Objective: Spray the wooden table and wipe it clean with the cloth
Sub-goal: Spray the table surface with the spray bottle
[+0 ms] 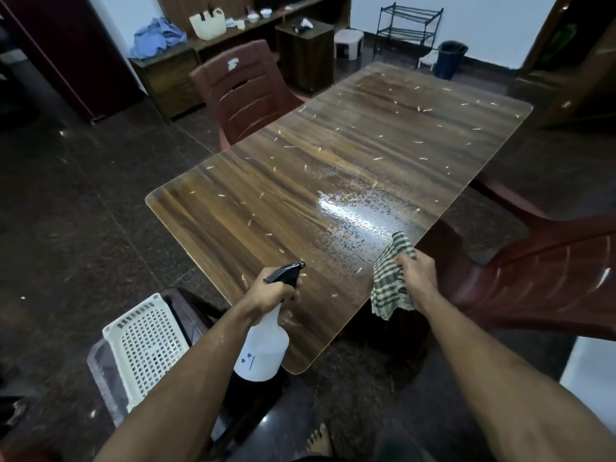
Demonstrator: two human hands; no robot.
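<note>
White plastic spray bottle with black trigger head (pixel 266 341) is gripped at the neck by the left hand (pixel 271 291), over the near table edge. Right hand (pixel 418 273) clutches the green-and-white checked cloth (pixel 391 278) beside a wet sprayed patch (pixel 353 218) on the brown wooden table (pixel 300 181).

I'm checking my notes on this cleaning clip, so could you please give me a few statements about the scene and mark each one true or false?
1. The left hand holds the spray bottle. True.
2. The right hand is empty. False: it grips a striped cloth.
3. Part of the table near the cloth is wet with spray. True.
4. The cloth is spread flat on the middle of the table. False: it hangs bunched from the hand at the table's near edge.
5. Small pale scraps are scattered over the table. True.
</note>
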